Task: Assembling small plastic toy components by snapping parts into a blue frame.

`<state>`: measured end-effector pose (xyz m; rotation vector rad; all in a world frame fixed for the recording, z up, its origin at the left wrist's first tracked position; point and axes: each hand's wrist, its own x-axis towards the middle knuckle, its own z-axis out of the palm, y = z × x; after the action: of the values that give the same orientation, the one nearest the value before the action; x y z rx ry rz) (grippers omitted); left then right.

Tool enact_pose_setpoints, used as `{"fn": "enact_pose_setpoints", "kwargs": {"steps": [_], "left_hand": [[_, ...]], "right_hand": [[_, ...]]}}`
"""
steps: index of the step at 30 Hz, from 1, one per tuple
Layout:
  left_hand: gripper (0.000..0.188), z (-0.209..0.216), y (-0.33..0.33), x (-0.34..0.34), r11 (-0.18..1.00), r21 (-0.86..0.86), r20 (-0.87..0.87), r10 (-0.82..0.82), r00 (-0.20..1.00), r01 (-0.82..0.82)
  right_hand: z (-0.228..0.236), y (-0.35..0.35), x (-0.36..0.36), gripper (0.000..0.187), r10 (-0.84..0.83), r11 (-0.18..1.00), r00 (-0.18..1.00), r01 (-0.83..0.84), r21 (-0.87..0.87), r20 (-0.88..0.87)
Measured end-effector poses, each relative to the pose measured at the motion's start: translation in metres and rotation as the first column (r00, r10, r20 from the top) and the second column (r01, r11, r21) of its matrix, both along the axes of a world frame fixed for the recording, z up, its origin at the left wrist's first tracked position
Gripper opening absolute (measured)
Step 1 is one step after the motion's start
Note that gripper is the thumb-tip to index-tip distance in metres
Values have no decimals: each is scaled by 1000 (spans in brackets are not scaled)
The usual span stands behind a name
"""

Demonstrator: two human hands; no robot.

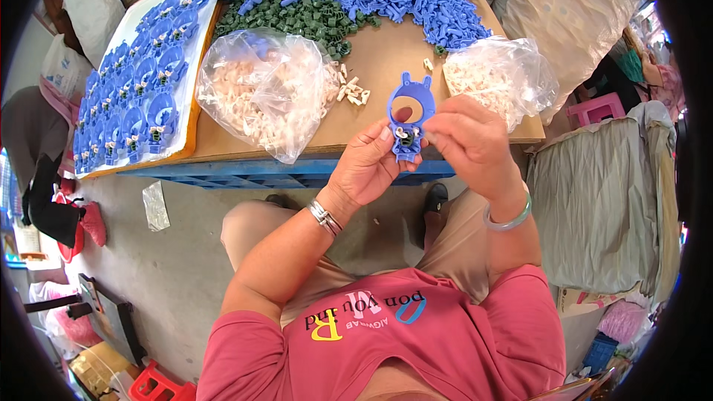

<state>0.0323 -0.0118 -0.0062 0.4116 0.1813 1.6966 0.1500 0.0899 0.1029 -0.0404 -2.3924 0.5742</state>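
My left hand (369,160) grips the lower part of a blue plastic figure shell (413,92) with a round opening and two ear-like knobs. Small white and dark green pieces sit in the shell's lower half. At the shell's right edge, the fingers of my right hand (469,139) are pinched together beside the white pieces; whatever they hold, if anything, is hidden. Just beyond my hands, several loose cream pieces (353,93) lie on the brown tabletop (388,50). A clear bag of cream pieces (260,104) is left of my hands, and a second clear bag (499,78) is to the right.
On the far left, a white tray (194,61) holds rows of blue shells with pieces fitted. Piles of dark green parts (301,18) and blue parts (416,4) cover the table's far side. Large wrapped sacks (568,11) stand at the right, and a red stool (157,385) at lower left.
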Motion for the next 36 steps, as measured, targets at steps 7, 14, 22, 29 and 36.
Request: {"fn": "enact_pose_setpoints", "kwargs": {"steps": [7,14,22,29,36], "left_hand": [[41,0,0,2,999,-46,32,5,999,-4],[40,2,-1,3,998,-60,8,21,1000,-20],[38,-1,-1,1,997,-71,-22,28,999,-30],[34,3,-1,0,994,-89,-29,-60,998,57],[31,1,-1,1,991,-119,59,-55,997,61]], "right_hand": [[-11,-4,-8,13,56,972,998,-63,228,37],[-15,-5,-9,15,44,962,998,-53,266,40],[-14,-5,-11,16,31,955,994,-60,291,104],[-15,1,-11,12,63,963,984,-104,248,167],[-11,-2,-11,12,57,970,983,-96,224,176]]}}
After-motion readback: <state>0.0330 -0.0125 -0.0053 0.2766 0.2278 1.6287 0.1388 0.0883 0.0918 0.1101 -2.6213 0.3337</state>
